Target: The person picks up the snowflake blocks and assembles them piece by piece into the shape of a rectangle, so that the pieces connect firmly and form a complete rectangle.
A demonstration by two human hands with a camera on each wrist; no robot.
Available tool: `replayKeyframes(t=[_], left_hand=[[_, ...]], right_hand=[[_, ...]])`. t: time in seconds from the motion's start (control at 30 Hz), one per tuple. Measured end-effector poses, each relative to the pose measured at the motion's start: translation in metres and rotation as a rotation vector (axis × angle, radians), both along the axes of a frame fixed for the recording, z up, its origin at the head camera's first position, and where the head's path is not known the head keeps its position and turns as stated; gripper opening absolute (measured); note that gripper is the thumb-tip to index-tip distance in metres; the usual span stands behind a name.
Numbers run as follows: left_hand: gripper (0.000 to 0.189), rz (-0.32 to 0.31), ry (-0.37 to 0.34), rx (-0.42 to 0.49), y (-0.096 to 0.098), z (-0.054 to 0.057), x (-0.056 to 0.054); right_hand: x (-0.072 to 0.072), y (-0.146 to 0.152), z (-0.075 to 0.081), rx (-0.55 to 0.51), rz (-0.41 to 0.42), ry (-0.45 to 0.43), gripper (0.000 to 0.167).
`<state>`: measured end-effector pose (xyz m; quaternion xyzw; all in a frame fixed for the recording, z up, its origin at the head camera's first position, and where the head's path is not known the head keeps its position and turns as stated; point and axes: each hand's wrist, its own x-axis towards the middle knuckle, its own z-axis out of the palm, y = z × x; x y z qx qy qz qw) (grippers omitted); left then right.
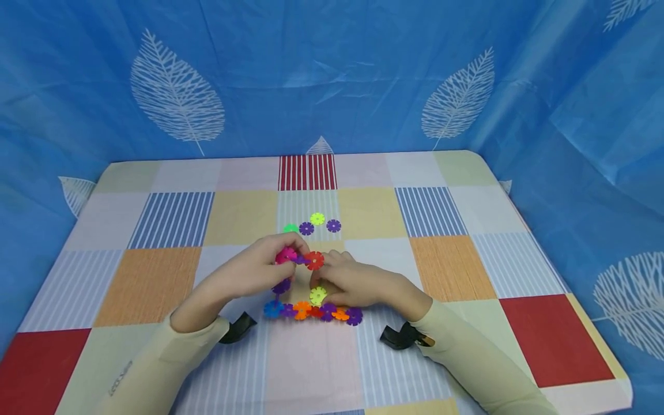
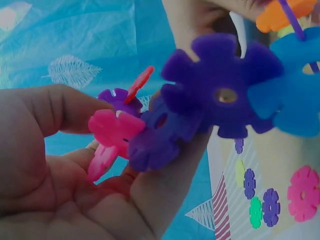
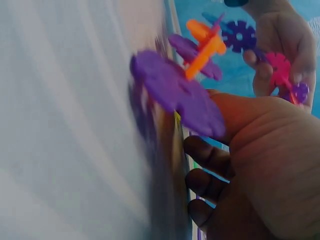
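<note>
A chain of interlocking plastic flower discs spans the space between my hands in the head view. My left hand [image 1: 259,262] pinches a pink flower disc [image 2: 117,127] in the chain between thumb and fingers. Purple discs [image 2: 225,87] and a blue disc [image 1: 273,309] follow along that side. A red disc [image 1: 314,260] sticks out toward my right hand [image 1: 358,279], whose thumb and index finger pinch a yellow-green disc [image 1: 318,296]. Along the near row are orange discs [image 1: 302,310] and a purple end disc [image 1: 354,316], close to the right thumb in the right wrist view.
Beyond the hands lie loose discs: a green one [image 1: 291,229], a yellow one [image 1: 317,219] and two purple ones [image 1: 334,226]. Another pink disc [image 2: 303,194] lies by them in the left wrist view. A patchwork cloth [image 1: 441,369] covers the table; blue curtains [image 1: 332,75] surround it.
</note>
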<state>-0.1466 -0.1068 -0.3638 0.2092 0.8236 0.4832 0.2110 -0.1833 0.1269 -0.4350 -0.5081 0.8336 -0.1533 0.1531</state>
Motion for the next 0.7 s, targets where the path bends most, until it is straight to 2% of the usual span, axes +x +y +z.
replayKeyframes(t=[0.2,0.3,0.43,0.53,0.7], left_hand=[[0.026,0.015,0.029,-0.011,0.004,-0.004,0.000],[0.030,0.028,0.086,-0.004,0.005,-0.006,-0.001],[0.032,0.059,0.160,0.025,0.006,-0.011,-0.005],[0.031,0.097,0.153,0.066,0.007,-0.014,-0.008],[0.030,0.189,0.128,0.109,0.010,-0.019,-0.011]], right_hand=[[-0.011,0.008,-0.001,-0.081,-0.092,-0.117,0.025],[-0.016,0.013,-0.002,-0.146,-0.134,-0.195,0.018],[-0.023,0.020,-0.003,-0.207,-0.158,-0.239,0.012],[-0.027,0.026,-0.002,-0.267,-0.190,-0.250,0.011],[-0.032,0.034,0.005,-0.414,-0.299,-0.276,0.011]])
